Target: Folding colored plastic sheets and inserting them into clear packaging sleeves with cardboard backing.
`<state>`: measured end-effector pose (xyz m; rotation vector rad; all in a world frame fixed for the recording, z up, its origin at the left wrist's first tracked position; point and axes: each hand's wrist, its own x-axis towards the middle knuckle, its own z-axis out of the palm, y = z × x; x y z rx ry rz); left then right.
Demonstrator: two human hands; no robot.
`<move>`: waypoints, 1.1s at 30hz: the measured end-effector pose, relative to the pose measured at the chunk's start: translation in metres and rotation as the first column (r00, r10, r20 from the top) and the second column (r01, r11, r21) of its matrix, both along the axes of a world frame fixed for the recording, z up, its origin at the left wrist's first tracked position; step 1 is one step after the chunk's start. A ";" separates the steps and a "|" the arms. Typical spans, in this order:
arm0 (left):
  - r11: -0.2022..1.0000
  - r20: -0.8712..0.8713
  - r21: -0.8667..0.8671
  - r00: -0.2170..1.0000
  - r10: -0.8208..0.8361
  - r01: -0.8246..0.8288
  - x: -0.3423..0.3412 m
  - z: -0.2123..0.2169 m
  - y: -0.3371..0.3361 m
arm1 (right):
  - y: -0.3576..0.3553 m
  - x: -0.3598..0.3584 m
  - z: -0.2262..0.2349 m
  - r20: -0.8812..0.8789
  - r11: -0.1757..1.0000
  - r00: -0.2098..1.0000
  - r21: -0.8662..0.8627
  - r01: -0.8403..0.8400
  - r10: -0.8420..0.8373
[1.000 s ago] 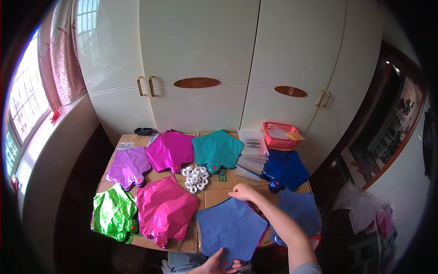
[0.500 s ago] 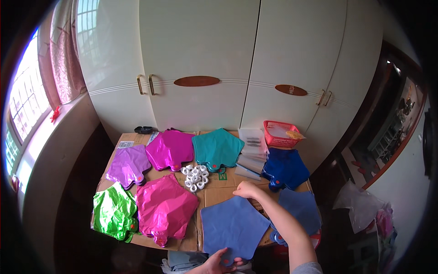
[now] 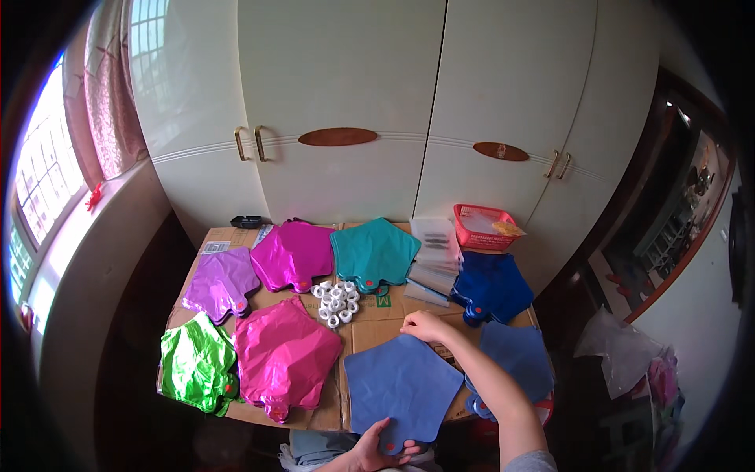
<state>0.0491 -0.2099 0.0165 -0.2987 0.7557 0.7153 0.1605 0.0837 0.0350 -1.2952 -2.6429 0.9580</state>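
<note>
A flat matte-blue foil balloon [image 3: 403, 387], star-like with a rounded tab, lies at the table's front edge. My left hand [image 3: 376, 450] grips it by the tab at the near end, thumb on top and fingers beneath, beside a red dot. At its far corner my right hand [image 3: 425, 326] is closed, with its fingertips pinched on the tip of the balloon. Partly under my right forearm is a stack of the same blue balloons [image 3: 515, 362]. A darker blue stack [image 3: 494, 287] sits beyond it.
Other foil balloon stacks lie around: teal [image 3: 376, 250], magenta [image 3: 292, 256], lilac [image 3: 220, 282], green [image 3: 197, 366] and pink [image 3: 287, 354]. White rolls [image 3: 336, 303] are heaped mid-table. Clear plastic sleeves [image 3: 435, 244] and a red basket [image 3: 481, 236] stand at the back, before a white wardrobe [image 3: 338, 71].
My left thumb has shifted up slightly on the tab. My right hand stays at the balloon's far corner, nearly unmoved, and the balloon lies almost the same.
</note>
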 end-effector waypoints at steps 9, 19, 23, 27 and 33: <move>0.996 0.374 0.079 0.928 0.008 -0.040 -0.002 -0.068 -0.012 | -0.001 0.000 -0.003 0.025 0.992 0.992 0.021 -0.125 0.125; 0.999 0.360 -0.019 0.932 0.048 -0.044 -0.005 -0.053 -0.008 | -0.006 -0.003 -0.001 -0.052 0.999 0.998 -0.038 -0.033 0.031; 1.000 0.306 -0.013 0.952 0.026 -0.023 -0.003 -0.061 -0.008 | -0.004 0.000 0.001 0.004 0.993 0.994 -0.032 -0.112 0.112; 0.999 0.118 -0.031 0.993 -0.013 0.017 0.001 -0.034 -0.007 | -0.005 0.001 0.007 0.016 0.987 0.988 -0.060 -0.150 0.152; 0.999 0.250 0.038 0.968 0.013 -0.023 0.000 -0.063 -0.016 | -0.008 0.000 0.007 0.016 0.976 0.980 -0.096 -0.196 0.199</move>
